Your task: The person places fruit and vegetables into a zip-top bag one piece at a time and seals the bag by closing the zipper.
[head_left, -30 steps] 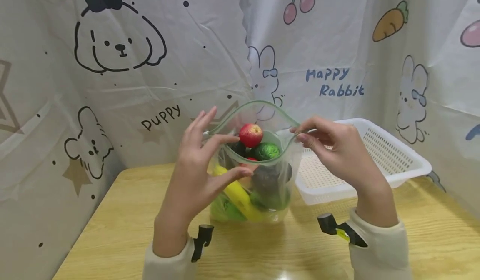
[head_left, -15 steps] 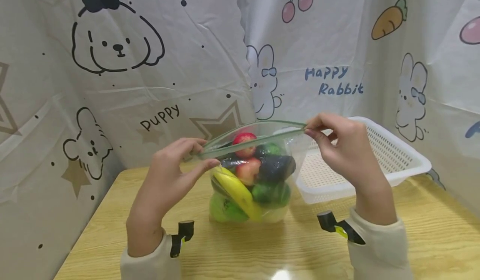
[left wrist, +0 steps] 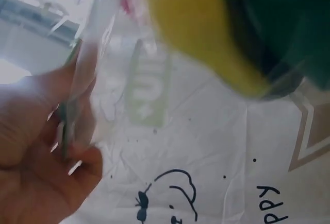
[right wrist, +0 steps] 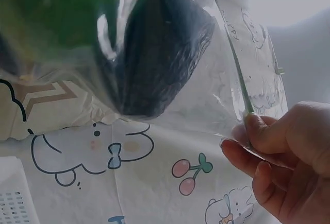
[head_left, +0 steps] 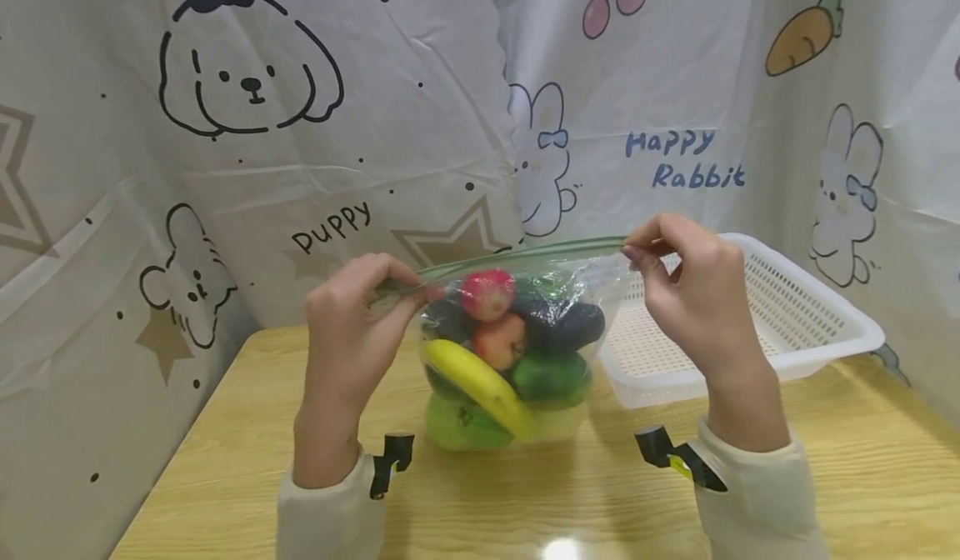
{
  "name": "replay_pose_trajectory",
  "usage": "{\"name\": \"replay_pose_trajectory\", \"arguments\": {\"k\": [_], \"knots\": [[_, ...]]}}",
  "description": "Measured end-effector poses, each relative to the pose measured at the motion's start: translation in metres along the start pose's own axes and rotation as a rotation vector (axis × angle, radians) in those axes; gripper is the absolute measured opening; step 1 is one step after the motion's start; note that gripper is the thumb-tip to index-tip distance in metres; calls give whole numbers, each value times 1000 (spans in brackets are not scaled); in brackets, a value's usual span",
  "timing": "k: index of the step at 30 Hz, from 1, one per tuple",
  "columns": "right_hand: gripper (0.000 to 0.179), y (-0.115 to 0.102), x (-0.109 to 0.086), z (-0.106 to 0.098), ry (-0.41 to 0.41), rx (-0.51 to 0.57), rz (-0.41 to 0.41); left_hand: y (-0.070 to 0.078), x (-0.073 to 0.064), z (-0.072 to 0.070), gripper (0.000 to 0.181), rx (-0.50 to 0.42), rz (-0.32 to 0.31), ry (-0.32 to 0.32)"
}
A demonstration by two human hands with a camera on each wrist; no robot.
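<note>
A clear zip bag (head_left: 555,264) with a green seal strip stands on the table, filled with fruit and vegetables. Through its front show a yellow banana (head_left: 480,387), two red apples (head_left: 500,341), a dark avocado-like piece (head_left: 573,327) and several green pieces (head_left: 551,377). My left hand (head_left: 352,318) pinches the left end of the green strip between thumb and fingers. At the strip's right end, my right hand (head_left: 690,293) pinches the corner; the right wrist view shows thumb and forefinger on the bag's edge (right wrist: 240,74). The two sides of the mouth lie together between the hands.
A white perforated basket (head_left: 795,318) stands behind and to the right of the bag, partly hidden by my right arm. The wooden table (head_left: 480,510) meets a printed curtain (head_left: 420,127) at the back and sides.
My left hand has come to pinch the bag's left corner. The mouth, round and wide before, has been drawn flat into a line. My right hand keeps its pinch, slightly farther right.
</note>
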State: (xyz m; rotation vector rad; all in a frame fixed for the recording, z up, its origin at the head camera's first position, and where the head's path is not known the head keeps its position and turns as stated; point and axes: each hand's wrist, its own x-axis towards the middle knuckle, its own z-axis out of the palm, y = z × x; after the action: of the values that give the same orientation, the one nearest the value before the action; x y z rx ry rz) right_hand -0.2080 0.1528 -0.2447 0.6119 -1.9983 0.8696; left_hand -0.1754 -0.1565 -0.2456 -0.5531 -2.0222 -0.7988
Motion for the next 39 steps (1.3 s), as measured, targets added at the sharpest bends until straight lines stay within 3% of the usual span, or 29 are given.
{"name": "replay_pose_trajectory", "arguments": {"k": [4,7,12,16,19,24,33,39], "knots": [[24,3,1,-4,-59,-9,43,-5,0,-9,31,-77,-77,-167],[42,7,1,-10,-116,-31,38,-9,-2,-16,31,-61,-108,-212],[35,7,-2,-14,-215,-40,-17,-7,-2,-17,14,-47,-67,-127],[36,5,-2,-9,-261,54,-70,-1,0,-10,13,-71,-28,-75],[28,3,-2,-3,-237,107,-125,4,1,-5,11,-129,-27,-84],[21,-1,0,4,-159,83,-161,8,0,-1,17,-230,-36,-111],[21,-3,-2,5,-206,52,-123,10,-1,0,25,-203,-20,-109],[19,0,-2,-1,-211,19,-118,9,-1,-2,21,-232,-79,-114]]}}
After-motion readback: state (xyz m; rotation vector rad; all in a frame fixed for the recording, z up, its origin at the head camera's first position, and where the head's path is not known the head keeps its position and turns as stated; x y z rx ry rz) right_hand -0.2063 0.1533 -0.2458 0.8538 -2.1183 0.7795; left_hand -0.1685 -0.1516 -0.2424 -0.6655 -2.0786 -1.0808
